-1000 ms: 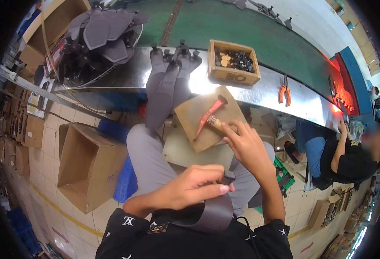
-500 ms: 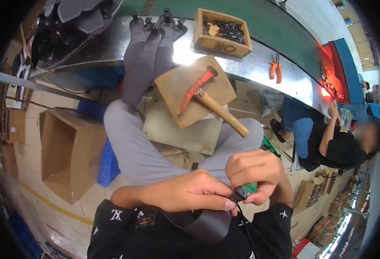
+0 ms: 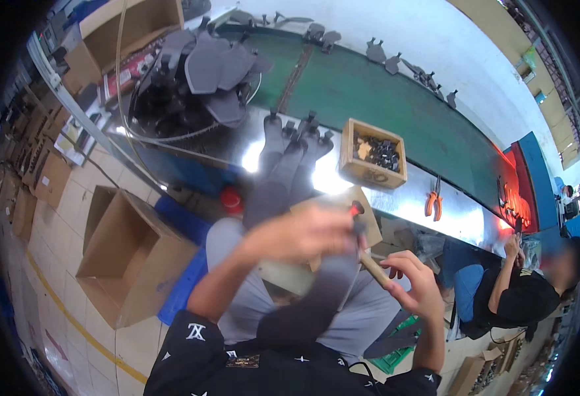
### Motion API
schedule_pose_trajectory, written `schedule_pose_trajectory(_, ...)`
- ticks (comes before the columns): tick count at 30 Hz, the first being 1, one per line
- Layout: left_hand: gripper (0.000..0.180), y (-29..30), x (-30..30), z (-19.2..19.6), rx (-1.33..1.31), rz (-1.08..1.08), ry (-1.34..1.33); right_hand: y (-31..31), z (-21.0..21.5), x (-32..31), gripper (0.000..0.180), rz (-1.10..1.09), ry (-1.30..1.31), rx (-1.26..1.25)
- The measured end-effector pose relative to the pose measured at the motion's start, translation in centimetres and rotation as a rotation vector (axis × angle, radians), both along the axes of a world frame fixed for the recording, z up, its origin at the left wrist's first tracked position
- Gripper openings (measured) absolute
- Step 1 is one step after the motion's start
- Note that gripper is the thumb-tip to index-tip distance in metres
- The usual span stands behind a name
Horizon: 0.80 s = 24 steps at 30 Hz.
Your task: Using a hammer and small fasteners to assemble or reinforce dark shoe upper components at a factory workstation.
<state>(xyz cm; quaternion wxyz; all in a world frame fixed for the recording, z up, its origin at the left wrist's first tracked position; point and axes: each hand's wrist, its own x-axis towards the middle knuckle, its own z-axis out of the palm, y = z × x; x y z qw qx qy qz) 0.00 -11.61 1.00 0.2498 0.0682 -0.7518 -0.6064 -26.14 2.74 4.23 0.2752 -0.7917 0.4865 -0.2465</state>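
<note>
My left hand point(image 3: 306, 232), smeared by motion, is raised over my lap with a dark grey strap point(image 3: 303, 315) in its grip; the strap bends down toward my shirt. Beside it, my right hand point(image 3: 416, 285) has its fingers apart, close by the wooden handle of a hammer point(image 3: 374, 269). I cannot tell whether they touch. The hammer's red head is mostly covered by my left hand. Under it lies a tan board point(image 3: 359, 198), partly hidden. More grey straps with black end clips point(image 3: 283, 165) hang over the metal bench edge.
A wooden box point(image 3: 374, 175) of small black parts stands on the bench, with orange-handled pliers point(image 3: 433, 206) to its right. A pile of grey pieces point(image 3: 214, 66) sits back left. An open cardboard box point(image 3: 125, 264) stands left of my legs. Another person point(image 3: 520, 280) works at right.
My hands have parted and moved forward from my chest. The left carries the strap over the board; the right has opened toward the hammer handle. My view has tilted up toward the bench.
</note>
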Motion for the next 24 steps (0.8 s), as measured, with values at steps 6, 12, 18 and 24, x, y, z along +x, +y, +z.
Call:
schedule_pose_trajectory(6,0.065,-14.1,-0.7,-4.1,-0.926,1.255,-0.294,4.7,-9.2,-2.1,0.012,-0.516,-0.076,-0.027)
schedule_pose_trajectory(12,0.120,-10.7,-0.5,-11.4,-0.177,1.186,-1.019,13.2,-16.3,-3.8,0.022,-0.865,-0.684,0.192)
schedule_pose_trajectory(18,0.120,-14.6,0.7,-10.3,-0.092,1.079,-1.135,12.0,-23.0,-7.4,0.020,-0.625,0.041,0.076)
schedule_pose_trajectory(24,0.112,-15.7,0.4,-10.1,-0.160,1.067,-1.046,2.8,-30.7,-6.1,0.034,-0.594,0.611,0.041)
